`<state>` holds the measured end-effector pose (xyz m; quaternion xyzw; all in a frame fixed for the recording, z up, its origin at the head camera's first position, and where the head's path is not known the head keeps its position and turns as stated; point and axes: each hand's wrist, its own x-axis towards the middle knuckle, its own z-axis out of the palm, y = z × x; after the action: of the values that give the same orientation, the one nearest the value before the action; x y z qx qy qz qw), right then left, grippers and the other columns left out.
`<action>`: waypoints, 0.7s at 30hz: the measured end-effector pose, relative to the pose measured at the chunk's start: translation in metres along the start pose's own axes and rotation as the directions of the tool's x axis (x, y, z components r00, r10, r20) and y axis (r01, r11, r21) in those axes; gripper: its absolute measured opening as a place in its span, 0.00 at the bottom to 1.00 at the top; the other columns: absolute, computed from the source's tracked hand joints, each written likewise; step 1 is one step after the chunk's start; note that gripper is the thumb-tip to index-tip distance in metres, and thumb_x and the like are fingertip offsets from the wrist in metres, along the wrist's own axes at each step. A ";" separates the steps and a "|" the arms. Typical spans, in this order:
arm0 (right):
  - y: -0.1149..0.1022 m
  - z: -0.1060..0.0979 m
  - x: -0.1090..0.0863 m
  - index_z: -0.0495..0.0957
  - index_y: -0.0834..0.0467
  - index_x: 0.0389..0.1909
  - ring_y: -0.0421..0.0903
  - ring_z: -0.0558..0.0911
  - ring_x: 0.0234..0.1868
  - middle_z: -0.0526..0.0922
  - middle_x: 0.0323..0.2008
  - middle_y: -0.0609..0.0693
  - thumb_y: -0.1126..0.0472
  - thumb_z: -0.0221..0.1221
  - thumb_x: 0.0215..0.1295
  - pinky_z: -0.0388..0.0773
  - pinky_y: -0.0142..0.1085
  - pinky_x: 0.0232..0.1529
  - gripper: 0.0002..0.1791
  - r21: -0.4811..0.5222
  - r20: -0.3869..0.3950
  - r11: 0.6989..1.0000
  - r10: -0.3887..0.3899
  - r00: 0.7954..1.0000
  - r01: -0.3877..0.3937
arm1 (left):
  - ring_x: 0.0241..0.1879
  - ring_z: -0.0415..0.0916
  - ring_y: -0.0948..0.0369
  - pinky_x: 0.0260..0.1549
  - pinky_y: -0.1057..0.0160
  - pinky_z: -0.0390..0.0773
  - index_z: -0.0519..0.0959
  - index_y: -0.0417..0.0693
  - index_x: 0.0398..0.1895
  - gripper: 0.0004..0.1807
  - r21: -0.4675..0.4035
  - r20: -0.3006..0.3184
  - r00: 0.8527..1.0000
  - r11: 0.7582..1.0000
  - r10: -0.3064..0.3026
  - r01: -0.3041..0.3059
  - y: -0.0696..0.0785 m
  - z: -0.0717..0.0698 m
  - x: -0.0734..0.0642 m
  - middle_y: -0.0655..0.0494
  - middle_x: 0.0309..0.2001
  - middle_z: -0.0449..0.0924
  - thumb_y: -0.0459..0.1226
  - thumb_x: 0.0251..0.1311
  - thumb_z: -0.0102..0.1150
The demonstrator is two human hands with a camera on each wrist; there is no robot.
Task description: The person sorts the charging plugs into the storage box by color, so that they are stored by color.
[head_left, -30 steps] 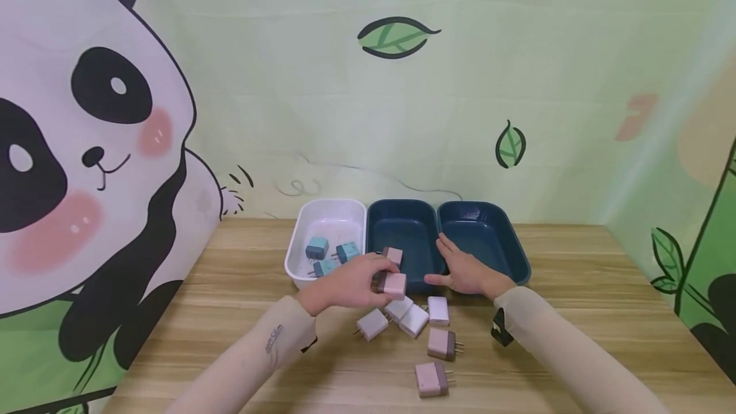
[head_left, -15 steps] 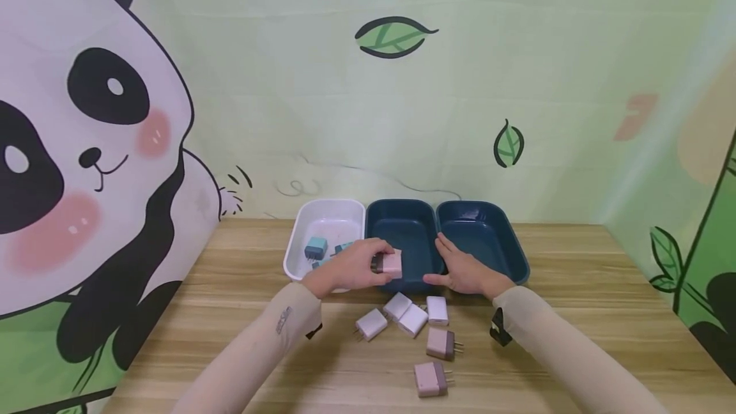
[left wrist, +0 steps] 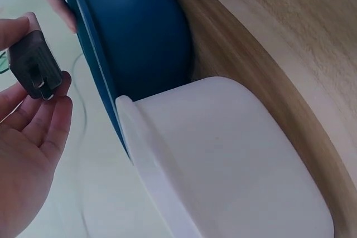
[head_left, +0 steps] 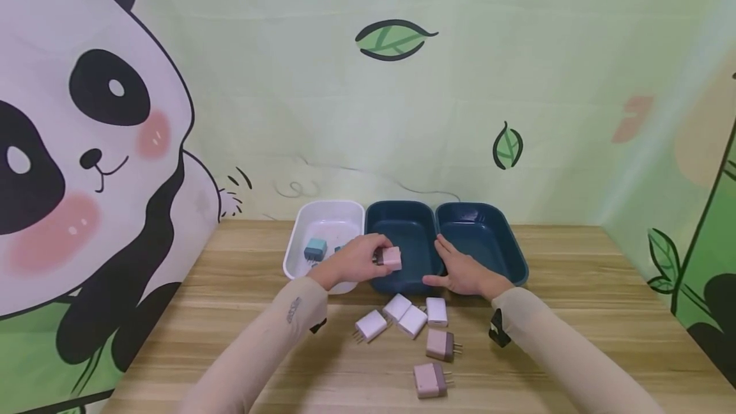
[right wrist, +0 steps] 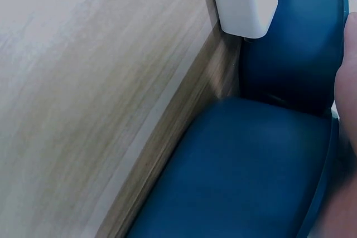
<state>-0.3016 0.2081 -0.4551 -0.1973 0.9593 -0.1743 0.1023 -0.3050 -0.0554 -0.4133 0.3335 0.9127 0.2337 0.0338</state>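
Note:
My left hand [head_left: 358, 259] pinches a pink charger plug [head_left: 392, 259] over the front half of the middle blue tray [head_left: 411, 283]. In the left wrist view the charger's dark end [left wrist: 34, 62] and its metal prongs face the camera, between thumb and fingertips. My right hand [head_left: 464, 271] has its fingers spread and lies at the rims where the middle and right blue trays [head_left: 514, 245] meet. In the right wrist view only part of the right hand [right wrist: 347, 82] shows.
A white tray [head_left: 290, 257] at the left holds teal chargers [head_left: 315, 248], partly hidden by my left hand. On the wooden table [head_left: 575, 312] before the trays lie several white chargers [head_left: 412, 321], a pink charger [head_left: 440, 344] and another pink charger [head_left: 430, 380]. A patterned backdrop stands behind.
My left hand has moved the pink charger from above the white chargers, forward over the middle blue tray. It now covers the pink charger seen in that tray earlier. The right hand has stayed put.

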 end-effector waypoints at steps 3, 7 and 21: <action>0.000 0.000 0.000 0.43 0.65 0.73 0.62 0.53 0.69 0.39 0.74 0.59 0.34 0.56 0.58 0.55 0.57 0.64 0.55 0.004 0.001 1.000 0.005 1.000 -0.005 | 0.39 0.71 0.61 0.41 0.64 0.73 0.75 0.47 0.51 0.21 0.007 -0.007 1.000 1.000 -0.025 0.025 -0.002 0.003 0.005 0.57 0.43 0.76 0.44 0.56 0.65; 0.000 0.000 0.000 0.43 0.65 0.73 0.62 0.53 0.69 0.39 0.74 0.60 0.35 0.56 0.59 0.55 0.56 0.64 0.55 0.006 0.001 1.000 -0.002 1.000 0.002 | 0.39 0.71 0.62 0.41 0.64 0.73 0.75 0.47 0.51 0.22 0.038 -0.007 0.999 0.999 -0.033 0.034 -0.005 0.007 0.010 0.57 0.43 0.76 0.45 0.56 0.65; 0.000 -0.001 0.000 0.44 0.66 0.72 0.63 0.55 0.69 0.40 0.74 0.60 0.29 0.54 0.55 0.56 0.55 0.64 0.58 -0.002 0.001 1.000 -0.014 1.000 0.014 | 0.40 0.71 0.61 0.44 0.64 0.73 0.75 0.47 0.53 0.24 0.119 -0.019 1.000 0.993 -0.025 0.027 -0.009 0.018 0.019 0.55 0.45 0.77 0.45 0.55 0.66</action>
<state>-0.3018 0.2088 -0.4538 -0.2042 0.9580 -0.1741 0.1012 -0.3208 -0.0420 -0.4316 0.3211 0.9294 0.1814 0.0087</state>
